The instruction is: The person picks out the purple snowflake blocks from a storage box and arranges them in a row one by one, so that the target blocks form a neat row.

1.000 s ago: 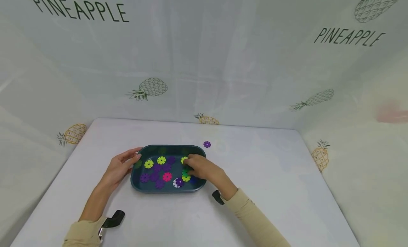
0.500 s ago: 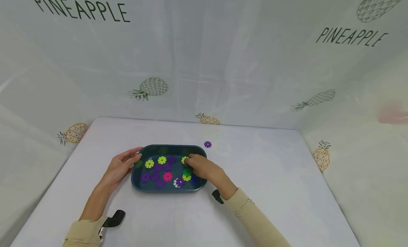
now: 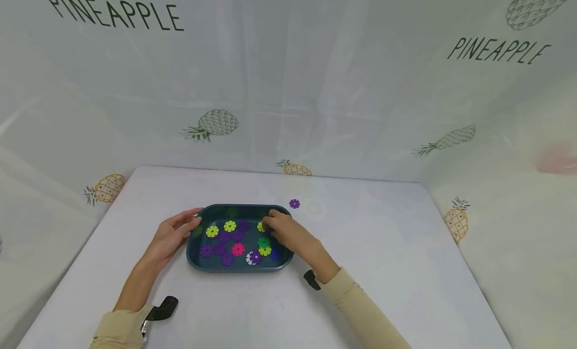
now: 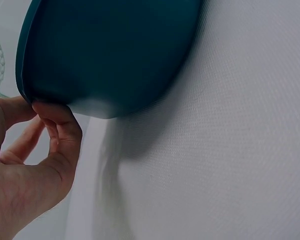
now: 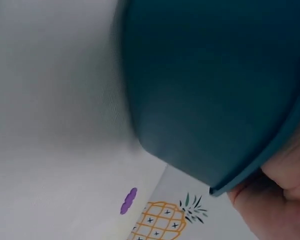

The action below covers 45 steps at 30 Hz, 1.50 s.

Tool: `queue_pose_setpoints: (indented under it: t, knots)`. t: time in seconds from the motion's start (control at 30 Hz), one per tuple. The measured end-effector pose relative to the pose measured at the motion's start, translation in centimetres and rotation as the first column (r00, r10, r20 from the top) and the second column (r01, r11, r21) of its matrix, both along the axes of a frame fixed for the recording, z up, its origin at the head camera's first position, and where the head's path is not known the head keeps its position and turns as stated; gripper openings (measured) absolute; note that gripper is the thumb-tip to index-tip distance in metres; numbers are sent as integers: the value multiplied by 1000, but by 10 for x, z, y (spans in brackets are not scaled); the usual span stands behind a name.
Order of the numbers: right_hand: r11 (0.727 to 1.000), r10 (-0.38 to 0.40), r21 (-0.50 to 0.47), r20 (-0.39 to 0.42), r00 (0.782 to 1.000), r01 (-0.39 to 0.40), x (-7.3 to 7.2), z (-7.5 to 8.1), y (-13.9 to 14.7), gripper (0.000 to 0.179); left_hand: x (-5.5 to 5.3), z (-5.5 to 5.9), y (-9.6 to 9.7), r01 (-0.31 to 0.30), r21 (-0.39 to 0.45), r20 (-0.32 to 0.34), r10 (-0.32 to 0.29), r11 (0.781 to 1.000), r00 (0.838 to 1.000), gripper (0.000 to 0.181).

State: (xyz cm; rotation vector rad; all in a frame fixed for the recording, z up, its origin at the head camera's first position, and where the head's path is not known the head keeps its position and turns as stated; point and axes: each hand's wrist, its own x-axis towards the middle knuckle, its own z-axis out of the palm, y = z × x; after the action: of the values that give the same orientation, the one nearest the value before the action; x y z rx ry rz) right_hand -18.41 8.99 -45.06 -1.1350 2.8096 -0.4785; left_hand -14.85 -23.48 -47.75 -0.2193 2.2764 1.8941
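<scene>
A dark teal tray (image 3: 239, 269) sits on the white table, holding several notched, flower-shaped plastic discs. Purple discs (image 3: 219, 249), a pink disc (image 3: 238, 249) and a yellow disc (image 3: 230, 226) lie flat inside. Pinched between the thumb and fingers of my left hand (image 3: 169, 236) is the tray's left rim. My right hand (image 3: 288, 231) reaches over the right end, its fingers bent down inside, beside a partly covered yellow disc (image 3: 260, 227). Whether those fingertips hold a disc is hidden. Green disc (image 3: 264, 242) lies just below them.
One purple disc (image 3: 294, 204) lies on the table behind the tray's right corner; it also shows in the right wrist view. White pineapple-print cloth (image 3: 288, 98) hangs behind the table and along both sides.
My right hand has shifted slightly up and back toward the tray's far right corner, uncovering more of the green disc. The left hand keeps its grip on the rim.
</scene>
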Motion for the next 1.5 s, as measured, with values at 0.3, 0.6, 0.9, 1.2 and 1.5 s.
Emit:
queue_pose_setpoints:
  t: [0.3,0.6,0.9,1.2,1.5]
  knots:
    - [974,46,-220,-34,998,-52,-7,-3,13,17,2,-3,-2,-1,2,-11,1,1000,1000,65]
    - [896,-1,-442,-69,998,-30,-14,-2,25,20,2,-3,-1,-6,21,-7,6,1000,1000,64]
    - [797,-177,-585,15,984,152,-19,-3,32,18,1,-2,-1,1,32,-1,-1,999,1000,63]
    - [657,-297,-709,72,952,258,-33,-16,47,20,1,-2,1,-9,36,0,9,999,1000,64]
    - [547,-399,-704,257,880,453,-45,-28,66,22,1,-2,2,-14,51,-3,14,999,1000,64]
